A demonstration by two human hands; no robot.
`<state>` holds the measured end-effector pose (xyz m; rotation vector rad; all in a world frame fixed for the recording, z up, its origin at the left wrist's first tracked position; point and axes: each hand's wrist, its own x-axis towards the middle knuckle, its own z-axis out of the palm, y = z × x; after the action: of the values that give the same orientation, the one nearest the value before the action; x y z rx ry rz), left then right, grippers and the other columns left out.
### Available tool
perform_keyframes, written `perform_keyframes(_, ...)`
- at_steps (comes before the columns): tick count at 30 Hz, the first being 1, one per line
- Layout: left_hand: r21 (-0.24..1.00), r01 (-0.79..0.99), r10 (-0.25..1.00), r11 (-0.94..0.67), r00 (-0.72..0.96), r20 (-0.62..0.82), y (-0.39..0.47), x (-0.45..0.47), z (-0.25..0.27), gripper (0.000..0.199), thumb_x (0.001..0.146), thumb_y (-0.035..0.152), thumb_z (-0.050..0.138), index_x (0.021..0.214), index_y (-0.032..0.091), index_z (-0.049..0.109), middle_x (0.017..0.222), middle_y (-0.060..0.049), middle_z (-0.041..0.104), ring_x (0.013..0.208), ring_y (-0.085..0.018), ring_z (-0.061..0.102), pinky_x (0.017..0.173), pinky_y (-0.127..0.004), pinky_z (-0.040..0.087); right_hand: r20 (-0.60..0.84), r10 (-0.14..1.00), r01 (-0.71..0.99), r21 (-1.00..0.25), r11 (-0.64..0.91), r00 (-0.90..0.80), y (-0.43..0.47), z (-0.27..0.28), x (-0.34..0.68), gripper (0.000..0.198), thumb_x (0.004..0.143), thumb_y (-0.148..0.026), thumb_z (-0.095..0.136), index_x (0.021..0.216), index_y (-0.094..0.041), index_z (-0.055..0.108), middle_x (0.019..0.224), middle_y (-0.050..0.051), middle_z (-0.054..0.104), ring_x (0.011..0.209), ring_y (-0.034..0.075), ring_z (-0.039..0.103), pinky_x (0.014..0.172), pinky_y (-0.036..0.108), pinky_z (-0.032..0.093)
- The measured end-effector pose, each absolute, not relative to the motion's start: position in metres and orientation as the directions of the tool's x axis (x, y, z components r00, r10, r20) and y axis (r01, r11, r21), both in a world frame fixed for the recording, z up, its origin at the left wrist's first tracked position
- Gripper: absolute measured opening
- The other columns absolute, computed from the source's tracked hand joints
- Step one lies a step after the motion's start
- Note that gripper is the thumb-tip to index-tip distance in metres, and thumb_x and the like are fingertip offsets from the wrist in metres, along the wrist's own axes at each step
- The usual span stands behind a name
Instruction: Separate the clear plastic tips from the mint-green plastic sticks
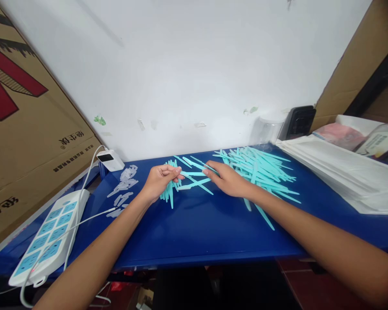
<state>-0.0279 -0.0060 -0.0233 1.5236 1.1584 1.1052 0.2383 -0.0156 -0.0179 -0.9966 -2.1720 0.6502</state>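
Both hands meet over the table around one slim turquoise stick (193, 174), which looks like an eyebrow razor. My left hand (161, 180) pinches its left end between thumb and fingers. At its right end, my right hand (224, 177) is closed, thumb and fingers together. A small pile of similar turquoise sticks (172, 196) lies beneath and beside my left hand, partly hidden by it. Several loose ones lie between the hands, one with a whitish end (184, 187). Behind my right hand spreads a larger heap of turquoise sticks (261, 168).
Clear plastic pieces (124, 183) lie left on the blue table (194, 237). A white power strip (48, 239) with cables and a small white device (111, 160) are farther left. White sheets (339, 168) and a clear cup (267, 131) stand right. A cardboard box (35, 129) borders the left.
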Motion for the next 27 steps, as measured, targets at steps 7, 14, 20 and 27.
perform_keyframes(7, 0.960, 0.201, 0.973, -0.196, 0.164, 0.165, -0.006, -0.027, -0.023, 0.038, 0.081, 0.051, 0.081, 0.085, 0.014, 0.073, 0.083, -0.012, 0.079, 0.069, -0.016, 0.065, 0.069, -0.028, 0.051, 0.363, 0.790, 0.464, -0.659, 0.592, -0.494, -0.015, -0.020, 0.237, 0.030, 0.107, -0.039, 0.039, 0.082, -0.022, 0.039, 0.074, -0.002, 0.046, 0.065, 0.015, 0.044, 0.065, 0.030, 0.032)
perform_keyframes(14, 0.645, 0.647, 0.910, -0.407, 0.227, 0.347, 0.001, -0.046, -0.007, 0.041, 0.094, 0.056, 0.059, 0.102, 0.018, 0.072, 0.067, -0.003, 0.071, 0.054, -0.016, 0.054, 0.056, -0.027, 0.039, 0.377, 0.783, 0.448, -0.662, 0.601, -0.494, -0.010, -0.021, 0.240, 0.033, 0.107, -0.041, 0.039, 0.080, -0.022, 0.039, 0.074, -0.003, 0.044, 0.066, 0.015, 0.044, 0.065, 0.030, 0.032)
perform_keyframes(20, 0.082, 0.989, 0.969, -0.124, 0.103, 0.224, 0.019, -0.135, 0.014, 0.023, 0.081, 0.044, 0.066, 0.084, 0.023, 0.073, 0.075, -0.006, 0.070, 0.069, -0.025, 0.063, 0.060, -0.031, 0.036, 0.405, 0.801, 0.481, -0.647, 0.592, -0.441, -0.004, -0.019, 0.245, 0.037, 0.106, -0.045, 0.040, 0.077, -0.022, 0.041, 0.073, -0.002, 0.044, 0.065, 0.016, 0.043, 0.063, 0.031, 0.031)
perform_keyframes(27, 0.134, 0.991, 0.993, 0.024, -0.008, -0.119, 0.031, -0.182, 0.010, 0.029, 0.063, 0.046, 0.071, 0.080, 0.023, 0.074, 0.079, -0.005, 0.072, 0.073, -0.025, 0.067, 0.062, -0.030, 0.043, 0.396, 0.806, 0.491, -0.646, 0.585, -0.441, -0.002, -0.019, 0.247, 0.038, 0.106, -0.046, 0.040, 0.077, -0.022, 0.040, 0.072, -0.002, 0.044, 0.066, 0.016, 0.043, 0.064, 0.031, 0.031)
